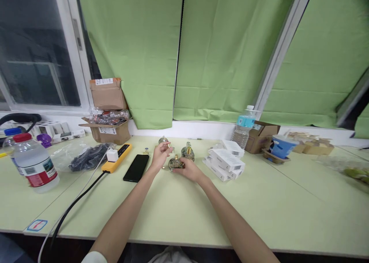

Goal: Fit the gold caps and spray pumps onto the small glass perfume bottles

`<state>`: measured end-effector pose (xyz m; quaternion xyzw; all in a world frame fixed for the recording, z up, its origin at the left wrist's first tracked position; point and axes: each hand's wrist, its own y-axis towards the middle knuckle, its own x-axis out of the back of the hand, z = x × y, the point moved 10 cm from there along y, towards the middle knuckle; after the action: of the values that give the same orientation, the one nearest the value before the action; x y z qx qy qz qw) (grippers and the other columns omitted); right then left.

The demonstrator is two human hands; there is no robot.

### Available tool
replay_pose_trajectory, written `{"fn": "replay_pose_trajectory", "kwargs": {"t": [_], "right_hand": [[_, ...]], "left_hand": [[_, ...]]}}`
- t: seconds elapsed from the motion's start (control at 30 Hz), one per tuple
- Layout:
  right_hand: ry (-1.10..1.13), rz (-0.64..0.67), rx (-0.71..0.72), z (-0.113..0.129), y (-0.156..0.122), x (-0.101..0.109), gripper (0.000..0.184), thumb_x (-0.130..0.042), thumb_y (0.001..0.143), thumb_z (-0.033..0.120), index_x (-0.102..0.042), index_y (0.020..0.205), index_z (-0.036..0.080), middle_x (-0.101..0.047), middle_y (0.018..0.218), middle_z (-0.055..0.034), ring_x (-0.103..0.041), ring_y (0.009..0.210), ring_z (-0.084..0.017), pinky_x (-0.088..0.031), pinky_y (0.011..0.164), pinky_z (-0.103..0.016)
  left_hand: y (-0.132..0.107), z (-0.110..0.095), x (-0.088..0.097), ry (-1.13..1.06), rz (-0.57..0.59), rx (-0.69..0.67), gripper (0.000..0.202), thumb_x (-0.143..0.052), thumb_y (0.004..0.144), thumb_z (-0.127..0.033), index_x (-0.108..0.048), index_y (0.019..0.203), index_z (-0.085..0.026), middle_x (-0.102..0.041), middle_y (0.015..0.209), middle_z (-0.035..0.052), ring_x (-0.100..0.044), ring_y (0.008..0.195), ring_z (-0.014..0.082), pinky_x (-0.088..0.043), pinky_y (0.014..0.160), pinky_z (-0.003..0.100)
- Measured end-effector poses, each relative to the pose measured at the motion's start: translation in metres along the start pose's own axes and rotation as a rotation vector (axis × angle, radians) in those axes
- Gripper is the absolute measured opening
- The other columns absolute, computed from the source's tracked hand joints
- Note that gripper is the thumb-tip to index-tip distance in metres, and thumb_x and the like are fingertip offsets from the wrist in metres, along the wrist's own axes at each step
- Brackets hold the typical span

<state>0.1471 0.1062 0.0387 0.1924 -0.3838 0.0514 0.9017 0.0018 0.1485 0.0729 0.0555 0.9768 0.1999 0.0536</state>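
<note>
My left hand (159,155) is raised a little over the table, its fingertips pinched on a small gold cap (169,145). My right hand (190,168) grips a round, patterned glass bottle (175,164) with a gold neck, which looks like a perfume bottle. Just behind that hand stands another glass bottle (187,151) with gold on top. A third glass bottle (163,139) is beyond my left hand and partly hidden by it. Small gold pieces lie near the held bottle, too small to make out fully.
On the left are a black phone (136,167), a yellow power strip (117,158) with cables, and a red-capped bottle (35,167). An open carton (111,132) stands behind. To the right are stacked white boxes (226,161), a water bottle (244,128) and a blue cup (281,146).
</note>
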Motion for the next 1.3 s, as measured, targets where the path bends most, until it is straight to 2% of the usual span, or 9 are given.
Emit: {"fn": "replay_pose_trajectory", "kwargs": {"t": [0.1, 0.33, 0.6, 0.8, 1.07, 1.3], "right_hand": [[-0.020, 0.006, -0.017, -0.001, 0.000, 0.000, 0.037, -0.075, 0.067, 0.050, -0.059, 0.078, 0.018, -0.059, 0.074, 0.0010, -0.051, 0.065, -0.015, -0.035, 0.058, -0.025], [-0.037, 0.002, 0.004, 0.001, 0.000, 0.000, 0.038, -0.074, 0.068, 0.050, -0.058, 0.079, 0.018, -0.059, 0.074, 0.0011, -0.051, 0.066, -0.015, -0.035, 0.059, -0.025], [-0.072, -0.005, 0.033, 0.003, 0.001, -0.001, 0.038, -0.074, 0.069, 0.050, -0.056, 0.076, 0.018, -0.056, 0.072, 0.0016, -0.048, 0.064, -0.014, -0.033, 0.057, -0.025], [-0.068, -0.004, 0.031, 0.001, 0.002, -0.001, 0.038, -0.074, 0.069, 0.050, -0.054, 0.074, 0.018, -0.056, 0.072, 0.0015, -0.049, 0.064, -0.014, -0.034, 0.059, -0.025], [-0.052, -0.003, 0.022, 0.000, 0.001, -0.001, 0.038, -0.074, 0.069, 0.050, -0.055, 0.075, 0.018, -0.058, 0.072, 0.0012, -0.049, 0.064, -0.014, -0.033, 0.057, -0.025], [-0.061, -0.002, 0.030, 0.004, 0.001, -0.001, 0.035, -0.074, 0.069, 0.047, -0.055, 0.075, 0.018, -0.057, 0.071, 0.0011, -0.049, 0.064, -0.015, -0.034, 0.058, -0.025]], "left_hand": [[-0.001, -0.003, -0.001, -0.101, -0.014, 0.011, 0.045, -0.075, 0.069, -0.041, -0.065, 0.107, -0.018, -0.071, 0.087, 0.0074, -0.067, 0.082, 0.0195, -0.049, 0.065, 0.027], [-0.005, -0.002, -0.003, -0.069, 0.039, 0.029, 0.044, -0.075, 0.071, -0.040, -0.065, 0.108, -0.019, -0.072, 0.089, 0.0074, -0.066, 0.078, 0.0171, -0.048, 0.064, 0.025], [-0.013, -0.011, -0.023, -0.140, 0.124, -0.012, 0.044, -0.074, 0.072, -0.040, -0.064, 0.109, -0.017, -0.071, 0.089, 0.0087, -0.068, 0.080, 0.0199, -0.051, 0.065, 0.028], [-0.016, -0.013, -0.028, -0.124, 0.179, -0.018, 0.041, -0.074, 0.072, -0.037, -0.065, 0.106, -0.016, -0.072, 0.090, 0.0097, -0.068, 0.088, 0.0230, -0.051, 0.066, 0.029], [-0.019, -0.016, -0.032, -0.115, 0.240, -0.048, 0.033, -0.074, 0.072, -0.029, -0.065, 0.102, -0.017, -0.072, 0.091, 0.0091, -0.068, 0.094, 0.0242, -0.052, 0.079, 0.034], [-0.020, -0.019, -0.033, -0.074, 0.255, -0.101, 0.029, -0.076, 0.070, -0.030, -0.068, 0.094, -0.016, -0.072, 0.095, 0.0091, -0.066, 0.094, 0.0223, -0.051, 0.083, 0.035]]}}
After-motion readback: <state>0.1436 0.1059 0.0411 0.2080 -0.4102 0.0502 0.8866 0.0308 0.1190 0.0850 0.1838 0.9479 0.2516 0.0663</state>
